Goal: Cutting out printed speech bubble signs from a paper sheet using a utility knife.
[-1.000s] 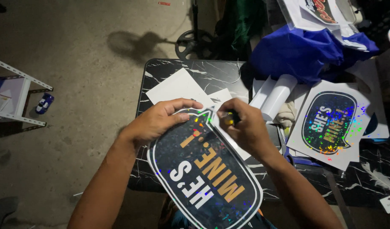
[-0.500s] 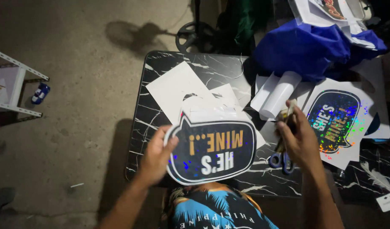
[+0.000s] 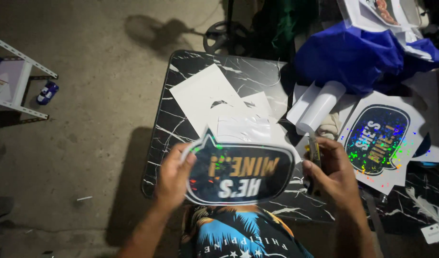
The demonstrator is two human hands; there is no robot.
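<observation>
Whereas a second ago the speech-bubble cutout sign [image 3: 241, 174] lay long-end toward the person under both hands, it now hangs crosswise, lifted clear of the black marble-patterned table [image 3: 181, 102], its dark holographic face up and its lettering upside down to the camera. Left hand [image 3: 174, 179]: fingers curled around the sign's left edge beside the pointed tail, pinching it and carrying it alone. Right hand [image 3: 331, 174]: has come off the sign and now sits just right of it, closed around a slim yellow-and-black utility knife [image 3: 314, 153]; whether the blade is out cannot be told. Judged from this, cutting on this piece looks finished or paused, and the sign is being turned for inspection. Behind the sign, on the table: white backing sheets [image 3: 207, 95] and a clear film offcut [image 3: 243, 129]. Right of the sign: a white roll [image 3: 319, 107], then a second holographic speech-bubble print [image 3: 377, 138], uncut on its white sheet. Beyond that: a heap of blue cloth [image 3: 353, 57]. Far left of the sign, on the concrete floor: a white metal rack [image 3: 19, 81] and a small blue bottle [image 3: 47, 91]. Containers: none visible in the frame, only flat stock and rolls.
</observation>
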